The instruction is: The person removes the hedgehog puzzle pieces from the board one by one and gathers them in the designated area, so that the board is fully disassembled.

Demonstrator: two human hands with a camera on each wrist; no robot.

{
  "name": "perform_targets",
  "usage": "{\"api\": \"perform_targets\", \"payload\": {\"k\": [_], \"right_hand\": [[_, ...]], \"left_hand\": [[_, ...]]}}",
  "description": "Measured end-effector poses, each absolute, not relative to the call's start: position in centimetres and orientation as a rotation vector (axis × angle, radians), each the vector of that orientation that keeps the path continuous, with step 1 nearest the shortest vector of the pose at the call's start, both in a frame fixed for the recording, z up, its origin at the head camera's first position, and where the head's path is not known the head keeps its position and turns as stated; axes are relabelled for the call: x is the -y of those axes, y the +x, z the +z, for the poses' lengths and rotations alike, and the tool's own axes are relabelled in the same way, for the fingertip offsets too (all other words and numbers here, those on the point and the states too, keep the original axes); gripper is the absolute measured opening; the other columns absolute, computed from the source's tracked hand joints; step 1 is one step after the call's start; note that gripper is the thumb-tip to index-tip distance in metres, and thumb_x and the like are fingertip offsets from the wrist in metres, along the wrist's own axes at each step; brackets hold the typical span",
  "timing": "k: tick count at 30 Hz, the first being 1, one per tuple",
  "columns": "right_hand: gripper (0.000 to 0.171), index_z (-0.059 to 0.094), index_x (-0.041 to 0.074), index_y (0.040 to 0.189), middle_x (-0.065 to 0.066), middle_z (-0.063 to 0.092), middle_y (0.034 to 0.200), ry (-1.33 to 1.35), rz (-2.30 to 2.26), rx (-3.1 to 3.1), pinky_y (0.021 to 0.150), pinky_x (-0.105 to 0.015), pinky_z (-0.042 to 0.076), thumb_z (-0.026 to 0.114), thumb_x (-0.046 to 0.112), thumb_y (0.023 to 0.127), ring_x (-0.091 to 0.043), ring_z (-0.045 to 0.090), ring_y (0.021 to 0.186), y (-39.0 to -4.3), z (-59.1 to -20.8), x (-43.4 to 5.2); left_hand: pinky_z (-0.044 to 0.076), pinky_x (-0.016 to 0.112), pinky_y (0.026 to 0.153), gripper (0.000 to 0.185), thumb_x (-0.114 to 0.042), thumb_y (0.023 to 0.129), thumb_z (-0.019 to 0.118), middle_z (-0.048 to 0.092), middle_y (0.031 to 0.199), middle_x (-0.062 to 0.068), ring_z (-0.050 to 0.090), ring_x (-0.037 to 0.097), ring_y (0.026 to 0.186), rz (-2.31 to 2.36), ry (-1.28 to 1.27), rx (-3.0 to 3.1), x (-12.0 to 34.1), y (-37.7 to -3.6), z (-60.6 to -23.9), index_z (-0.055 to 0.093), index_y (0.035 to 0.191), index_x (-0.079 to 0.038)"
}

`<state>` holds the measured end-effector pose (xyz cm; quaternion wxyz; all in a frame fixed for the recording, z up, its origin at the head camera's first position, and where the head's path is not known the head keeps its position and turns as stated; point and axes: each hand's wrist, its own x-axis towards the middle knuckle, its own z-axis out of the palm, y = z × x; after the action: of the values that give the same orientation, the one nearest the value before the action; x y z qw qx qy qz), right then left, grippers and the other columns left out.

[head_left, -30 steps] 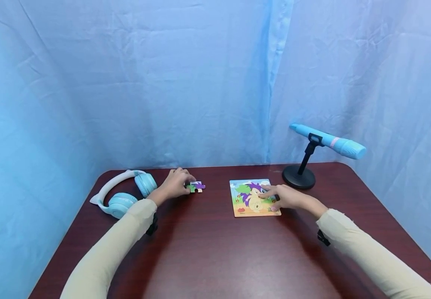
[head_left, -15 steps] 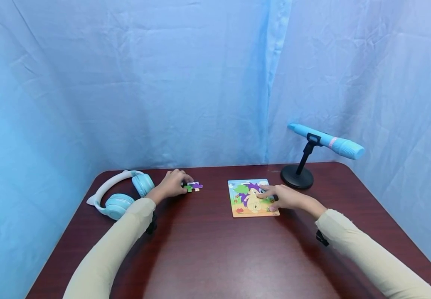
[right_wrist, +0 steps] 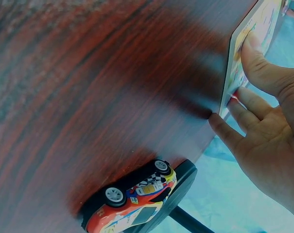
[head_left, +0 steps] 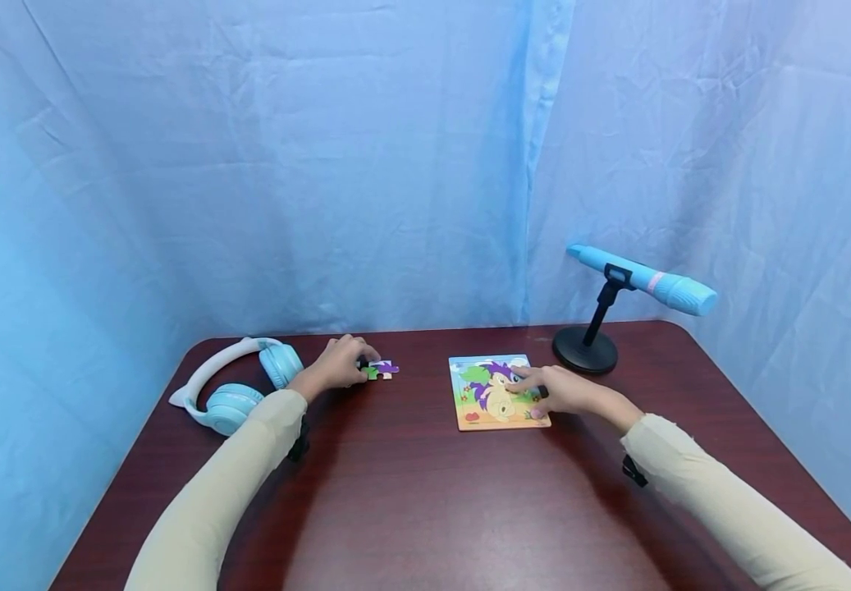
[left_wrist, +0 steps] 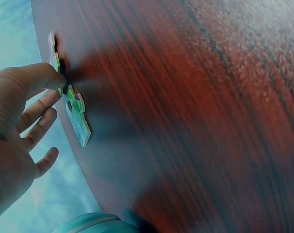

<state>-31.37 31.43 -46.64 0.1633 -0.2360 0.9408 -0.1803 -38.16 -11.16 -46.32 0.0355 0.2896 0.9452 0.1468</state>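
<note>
Wooden puzzle pieces pinched by left hand; right hand seemingly flat on puzzle board.

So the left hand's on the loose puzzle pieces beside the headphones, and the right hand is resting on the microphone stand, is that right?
Not quite. In the head view the right hand rests on the puzzle board, not the microphone stand, which stands apart behind it. The left hand does touch the loose puzzle pieces beside the headphones.

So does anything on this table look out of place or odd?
One puzzle piece lies apart from the puzzle board, pinched by the left hand. A toy car leans against the microphone stand's base.
</note>
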Motion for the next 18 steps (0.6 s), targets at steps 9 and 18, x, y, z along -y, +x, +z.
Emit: {"api": "perform_targets", "payload": {"k": [9,18], "right_hand": [[0.061,0.056,0.025,0.147,-0.015,0.036,0.164,-0.667,-0.521,-2.676,0.113,-0.062,0.037,0.077,0.018,0.09,-0.046,0.032,0.149,-31.27,-46.5,-31.29],[0.06,0.057,0.024,0.147,-0.016,0.036,0.164,-0.66,-0.533,-2.671,0.113,-0.064,0.035,0.076,0.018,0.09,-0.047,0.031,0.149,-31.28,-46.46,-31.44]], "left_hand": [[0.037,0.057,0.104,0.034,-0.012,0.09,0.074,0.068,0.123,0.011,0.055,0.033,0.122,0.452,0.869,-2.882,11.24,-38.28,-46.13,0.074,0.124,-0.009],[0.036,0.058,0.106,0.039,-0.016,0.09,0.075,0.066,0.127,0.011,0.052,0.034,0.126,0.436,0.835,-2.869,11.07,-38.36,-46.1,0.071,0.128,-0.01]]}}
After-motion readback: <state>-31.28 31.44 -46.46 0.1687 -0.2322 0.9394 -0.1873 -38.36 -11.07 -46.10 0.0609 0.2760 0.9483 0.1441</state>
